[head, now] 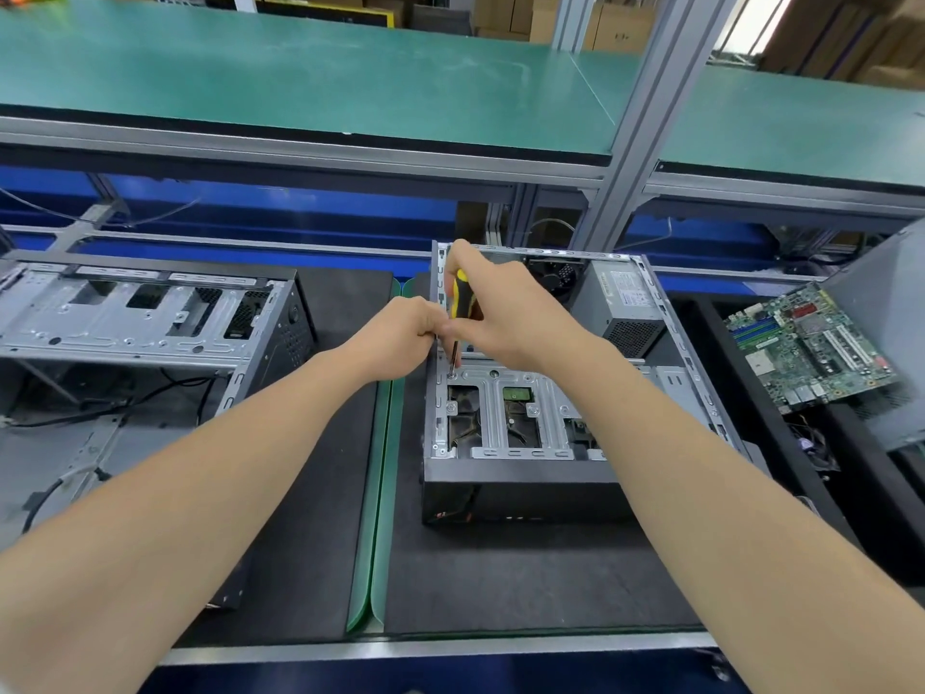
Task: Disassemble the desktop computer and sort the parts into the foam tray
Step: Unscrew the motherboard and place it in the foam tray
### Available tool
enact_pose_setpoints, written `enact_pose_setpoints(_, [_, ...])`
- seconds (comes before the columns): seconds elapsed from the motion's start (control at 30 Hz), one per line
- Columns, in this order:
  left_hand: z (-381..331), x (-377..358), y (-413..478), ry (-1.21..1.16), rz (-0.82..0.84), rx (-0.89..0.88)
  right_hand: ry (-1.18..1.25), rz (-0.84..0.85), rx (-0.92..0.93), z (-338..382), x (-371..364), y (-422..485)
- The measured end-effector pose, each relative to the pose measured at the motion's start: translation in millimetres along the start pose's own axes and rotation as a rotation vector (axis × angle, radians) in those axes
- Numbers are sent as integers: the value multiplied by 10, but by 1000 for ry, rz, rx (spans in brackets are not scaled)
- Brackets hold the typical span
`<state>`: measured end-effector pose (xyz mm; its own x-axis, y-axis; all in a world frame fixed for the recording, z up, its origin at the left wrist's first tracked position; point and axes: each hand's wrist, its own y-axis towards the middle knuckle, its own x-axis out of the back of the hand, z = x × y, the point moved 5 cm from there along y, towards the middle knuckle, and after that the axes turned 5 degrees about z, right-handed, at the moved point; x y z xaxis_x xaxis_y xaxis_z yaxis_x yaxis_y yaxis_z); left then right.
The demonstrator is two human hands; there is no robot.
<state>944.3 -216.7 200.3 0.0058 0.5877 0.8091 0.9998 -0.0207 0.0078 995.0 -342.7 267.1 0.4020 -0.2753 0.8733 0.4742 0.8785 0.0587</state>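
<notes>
The open desktop computer case [540, 473] lies on its side on the black mat [525, 583] straight ahead of you, its open face up. Both of your forearms reach forward and meet over its near-left corner. Your right hand [505, 318] comes in from the right above the case, wrist raised. Your left hand [400, 338] comes in from the left, lower, level with the case's left edge.

Between them the screwdriver [459, 293], with a yellow and black handle, stands nearly upright. Its tip sits on a screw [451, 376] at the left end of the silver drive bracket [505, 418]. Your right hand and wrist hide the middle of the case's interior.

Behind the hands, inside the case, a black fan [555, 275] sits at the far wall and the grey power supply [620, 303] fills the far-right corner.

A green divider strip [375, 493] runs along the left of the mat. Beyond it a second, stripped metal chassis [140, 318] lies well apart. To the right a green motherboard [811, 348] rests tilted in a black compartment. A green-topped shelf [300, 77] and an aluminium post [645, 117] rise behind.

Your right-hand fingers are curled round the handle, one of them reaching over its top. Your left-hand fingers are bunched tight and pinch the shaft just below the handle.
</notes>
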Motion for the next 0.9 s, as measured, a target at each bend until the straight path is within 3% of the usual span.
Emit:
enact_pose_setpoints(0.23, [63,-28,125,-144,-54,67,-185,-27,-128,81,107,74])
enact_pose_setpoints(0.33, [20,-129,301,-53,78,91,-405,-61,-246,146,151,171])
enact_pose_setpoints(0.47, [92,-300,433,50,257,100,-287,39,-340,120,129,282])
enact_pose_setpoints(0.57, [37,-333,440,54,293,20,-191,83,-303,53,137,317])
enact_pose_setpoints(0.7, [-34,-291,461,-40,206,-42,-136,167,-181,-8,166,348])
enact_pose_setpoints(0.9, [134,-359,501,-94,217,53,-185,323,97,23,214,390])
